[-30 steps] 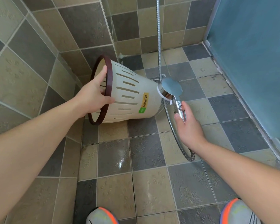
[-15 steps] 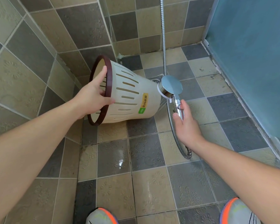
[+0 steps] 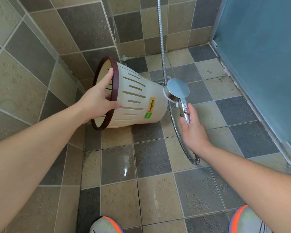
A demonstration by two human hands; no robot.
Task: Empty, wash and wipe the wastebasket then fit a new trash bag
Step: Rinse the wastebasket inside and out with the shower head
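Observation:
A cream slotted wastebasket [image 3: 138, 101] with a dark brown rim is held on its side above the tiled floor, its mouth turned toward me. My left hand [image 3: 97, 100] grips the rim, fingers inside and thumb on the outer wall. A yellow and green sticker [image 3: 149, 107] is on its side. My right hand [image 3: 192, 128] holds the chrome handle of a shower head [image 3: 177, 89], whose face is pressed close to the basket's bottom end. Thin water streaks show below the head.
The metal shower hose [image 3: 162, 47] hangs down from above and loops by my right wrist. Tiled walls close in at left and back; a blue frosted panel [image 3: 262, 56] stands at right. The floor tiles [image 3: 123, 167] look wet. My two shoes show at the bottom edge.
The shower head has shifted slightly closer to the basket's bottom. My right hand's grip on the handle looks looser, fingers more extended. The basket and left hand have hardly moved.

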